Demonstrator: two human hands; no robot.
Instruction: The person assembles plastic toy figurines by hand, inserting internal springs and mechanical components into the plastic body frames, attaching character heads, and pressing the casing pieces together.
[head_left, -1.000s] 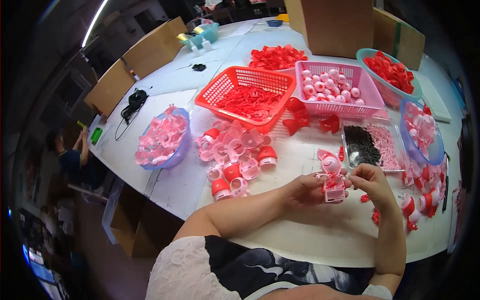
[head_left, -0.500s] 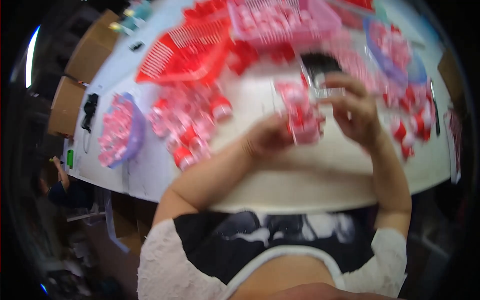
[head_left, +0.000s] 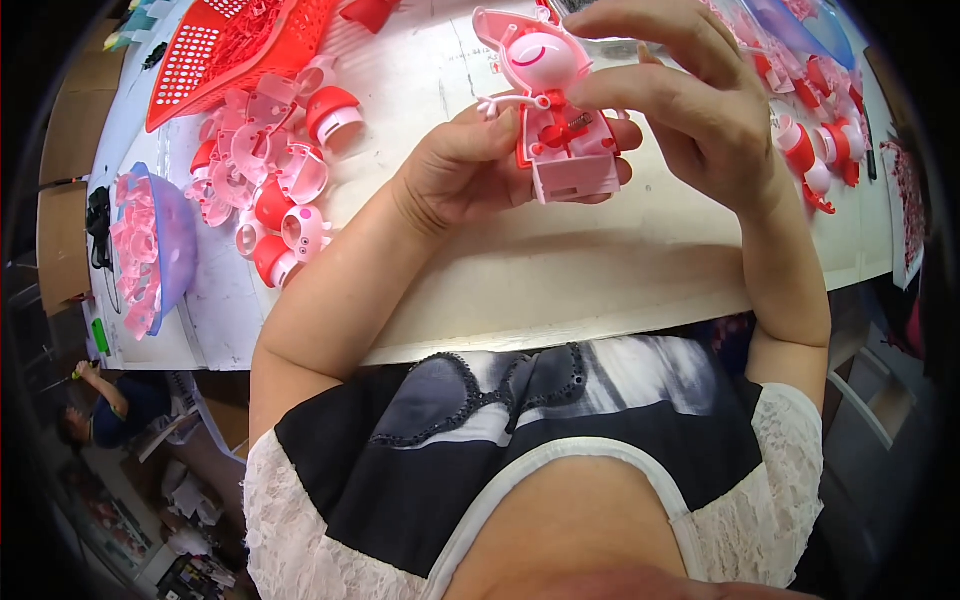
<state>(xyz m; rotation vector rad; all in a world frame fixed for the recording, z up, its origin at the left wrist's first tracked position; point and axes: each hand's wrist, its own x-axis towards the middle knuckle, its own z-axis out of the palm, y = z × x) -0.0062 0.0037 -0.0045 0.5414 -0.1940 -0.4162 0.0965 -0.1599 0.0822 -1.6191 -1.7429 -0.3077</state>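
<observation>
My left hand point(head_left: 465, 165) is closed around the lower part of a pink plastic toy figure point(head_left: 580, 177), with the thumb at its side and fingertips showing past the far edge. The figure has a rounded head and an open body with red parts inside. A small metal spring point(head_left: 579, 121) lies across those red parts. One thin pink arm sticks out on the left. My right hand point(head_left: 715, 125) hovers over the figure's right side with its fingers apart. One of its fingertips touches or nearly touches the figure below the head; another reaches past the head. Nothing shows held between them.
A red basket point(head_left: 182, 75) of small red parts stands at the far left, beside a pile of pink and red shells point(head_left: 262, 135). Further left is a purple bowl point(head_left: 176, 235) of pink pieces. More pink and red parts point(head_left: 835, 140) lie at right. A person point(head_left: 120, 405) is at lower left.
The view has shifted, so the table things sit higher and further left. My right hand has come from beside a clear box with dark contents to over the figure. My left hand keeps its hold.
</observation>
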